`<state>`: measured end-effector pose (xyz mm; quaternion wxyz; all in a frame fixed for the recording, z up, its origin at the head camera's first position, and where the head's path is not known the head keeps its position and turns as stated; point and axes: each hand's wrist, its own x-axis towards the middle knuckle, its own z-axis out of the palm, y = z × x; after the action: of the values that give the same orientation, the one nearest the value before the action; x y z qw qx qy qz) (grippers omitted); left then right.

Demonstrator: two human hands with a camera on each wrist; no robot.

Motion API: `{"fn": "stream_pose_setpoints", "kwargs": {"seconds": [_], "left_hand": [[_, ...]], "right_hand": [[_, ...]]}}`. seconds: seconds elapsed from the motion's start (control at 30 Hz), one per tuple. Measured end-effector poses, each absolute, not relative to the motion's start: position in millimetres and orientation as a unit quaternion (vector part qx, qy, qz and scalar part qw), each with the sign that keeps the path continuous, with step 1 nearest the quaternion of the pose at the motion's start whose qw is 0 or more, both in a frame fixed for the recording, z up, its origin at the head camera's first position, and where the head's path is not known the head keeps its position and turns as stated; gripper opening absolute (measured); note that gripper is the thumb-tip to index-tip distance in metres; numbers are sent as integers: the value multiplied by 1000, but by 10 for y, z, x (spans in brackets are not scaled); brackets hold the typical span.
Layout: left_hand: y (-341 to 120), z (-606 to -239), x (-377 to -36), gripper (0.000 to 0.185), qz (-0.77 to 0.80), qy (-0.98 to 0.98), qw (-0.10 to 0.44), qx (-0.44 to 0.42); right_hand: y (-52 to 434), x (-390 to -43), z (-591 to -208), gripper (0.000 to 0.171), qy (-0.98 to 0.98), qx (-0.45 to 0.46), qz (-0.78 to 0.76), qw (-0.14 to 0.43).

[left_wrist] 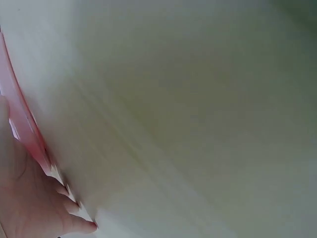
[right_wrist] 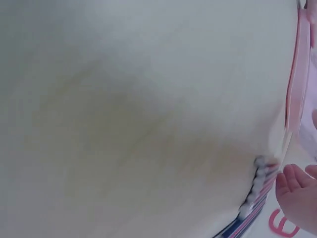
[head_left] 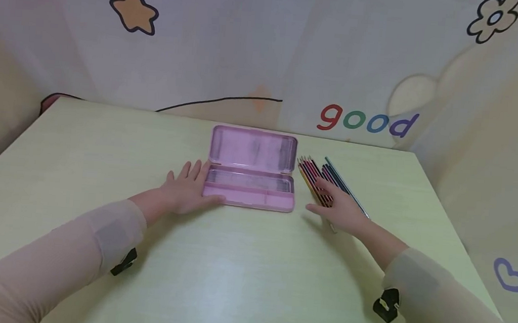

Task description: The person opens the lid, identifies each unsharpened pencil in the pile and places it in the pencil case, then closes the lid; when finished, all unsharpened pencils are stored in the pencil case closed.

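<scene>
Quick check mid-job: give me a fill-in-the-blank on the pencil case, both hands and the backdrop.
1. The pink pencil case has its lid ____.
2. In the head view, the left hand is at the case's ____ edge.
3. The right hand is over a bunch of ____.
4. The backdrop bears the word ____.

Missing words: open; left; pencils; good.

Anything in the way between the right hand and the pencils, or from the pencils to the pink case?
Nothing visible. The right hand is over the pencils, no object between. Only tabletop separates them from the open pink case. The left hand is at the case's opposite end.
</scene>
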<state>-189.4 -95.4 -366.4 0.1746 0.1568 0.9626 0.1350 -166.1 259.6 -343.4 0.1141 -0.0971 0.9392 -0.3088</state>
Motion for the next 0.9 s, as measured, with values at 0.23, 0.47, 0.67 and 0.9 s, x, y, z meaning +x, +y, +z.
{"fn": "stream_pose_setpoints", "kwargs": {"seconds": [0.23,0.47,0.67,0.9], "left_hand": [[-932,-3645,-1873,105,136,960,188,154],[-927,-3631,-1887,105,127,963,180,156],[-937,-3656,-1915,105,119,964,179,154],[-944,-3663,-1905,105,116,965,178,153]], "right_hand": [[2995,-1474,-3378,60,931,-58,-356,51],[3342,-1345,-3400,53,934,-29,-356,23],[3488,-1262,-3475,52,927,21,-373,28],[3584,-1210,-3598,50,923,73,-377,15]]}}
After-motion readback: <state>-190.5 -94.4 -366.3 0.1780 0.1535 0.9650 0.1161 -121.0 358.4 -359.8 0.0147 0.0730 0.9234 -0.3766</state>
